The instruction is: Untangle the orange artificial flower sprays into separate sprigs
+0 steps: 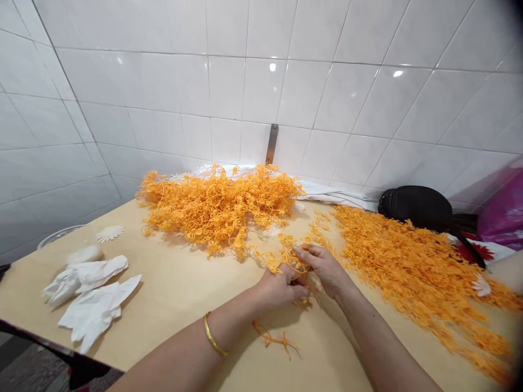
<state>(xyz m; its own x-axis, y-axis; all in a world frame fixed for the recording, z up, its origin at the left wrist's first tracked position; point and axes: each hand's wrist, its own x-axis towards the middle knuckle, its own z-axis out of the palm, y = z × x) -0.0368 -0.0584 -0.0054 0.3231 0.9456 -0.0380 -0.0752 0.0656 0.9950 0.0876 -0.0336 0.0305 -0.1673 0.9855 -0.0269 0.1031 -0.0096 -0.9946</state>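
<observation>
We log a large tangled heap of bright orange, thin-stemmed, plastic-looking sprigs on a beige tabletop; front-right of the heap, we see a small loopy orange cluster between both hands. Left hand, with a golden bangle on its wrist, has fingers curled round strands; right hand pinches the cluster, thumb and fingertips narrow. Right of the heap: a wide spread of small orange pieces, a rounded black pouch; left-front of it: crumpled white tissues; nearer us than the heap: a loose orange stem
</observation>
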